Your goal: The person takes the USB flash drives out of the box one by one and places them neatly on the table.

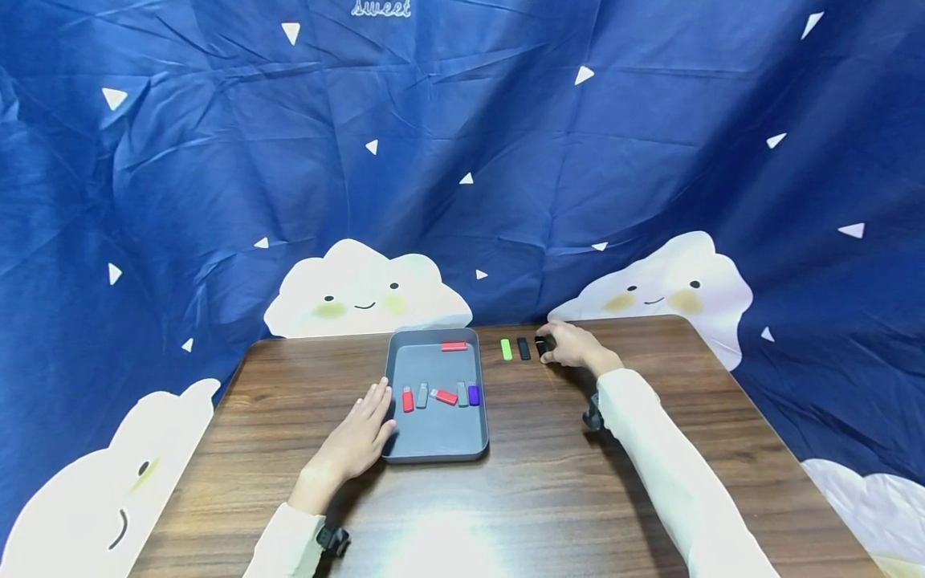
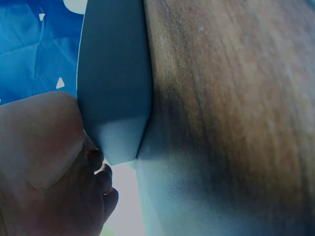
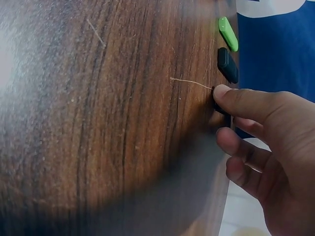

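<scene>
My right hand (image 1: pixel 571 345) is at the far side of the table, thumb and fingers pinching a black USB stick (image 1: pixel 541 347). In the right wrist view, the thumb (image 3: pixel 222 92) presses on its near end and the fingers partly hide it. Next to it lie another black USB stick (image 1: pixel 523 348) and a green one (image 1: pixel 506 349), roughly side by side. My left hand (image 1: pixel 357 437) rests with fairly straight fingers along the left wall of a grey tray (image 1: pixel 433 445). The left wrist view shows this hand beside the tray's outer wall (image 2: pixel 115 73).
Inside the tray lie several USB sticks: a red one (image 1: pixel 454 347) near the far end, and a row across the middle with red, grey and a purple one (image 1: pixel 473 395). A thin thread (image 3: pixel 192 81) lies on the wooden table (image 1: pixel 542 482). Behind hangs a blue curtain (image 1: pixel 506 209).
</scene>
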A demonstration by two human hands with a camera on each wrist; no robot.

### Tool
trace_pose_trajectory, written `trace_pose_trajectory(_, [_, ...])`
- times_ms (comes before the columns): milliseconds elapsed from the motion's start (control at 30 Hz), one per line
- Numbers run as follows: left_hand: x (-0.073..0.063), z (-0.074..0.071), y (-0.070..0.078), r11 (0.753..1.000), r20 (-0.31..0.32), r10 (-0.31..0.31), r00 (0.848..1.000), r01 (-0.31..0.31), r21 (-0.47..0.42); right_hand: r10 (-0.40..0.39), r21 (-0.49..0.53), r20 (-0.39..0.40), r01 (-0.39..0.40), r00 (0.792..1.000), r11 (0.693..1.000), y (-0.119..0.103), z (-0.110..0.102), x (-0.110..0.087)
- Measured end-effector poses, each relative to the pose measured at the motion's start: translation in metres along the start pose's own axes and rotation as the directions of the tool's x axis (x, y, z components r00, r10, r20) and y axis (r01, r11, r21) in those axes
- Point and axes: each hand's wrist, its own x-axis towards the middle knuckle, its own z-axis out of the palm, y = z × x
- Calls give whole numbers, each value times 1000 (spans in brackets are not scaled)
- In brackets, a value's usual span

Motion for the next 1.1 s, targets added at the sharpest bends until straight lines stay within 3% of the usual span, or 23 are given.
trace_pose_trajectory(367, [0, 1, -1, 1000, -4, 2, 1000, -2, 9, -75, -20, -109, 74, 991, 997, -3, 1, 0])
trace_pose_trajectory(700, [-1, 3, -2, 1000, -21, 10, 1000, -10, 4, -204, -33, -251, 203, 946, 979, -28, -13, 8])
trace_pose_trajectory(900, [-1, 1, -1, 1000, -15, 4, 1000, -4, -4, -259, -31, -257, 260, 931, 965, -56, -23, 9])
trace_pose_trajectory(1100, [-1, 0, -1, 1000, -5, -1, 1000, 1, 3, -253, -54, -201, 247, 946, 967, -85, -26, 12])
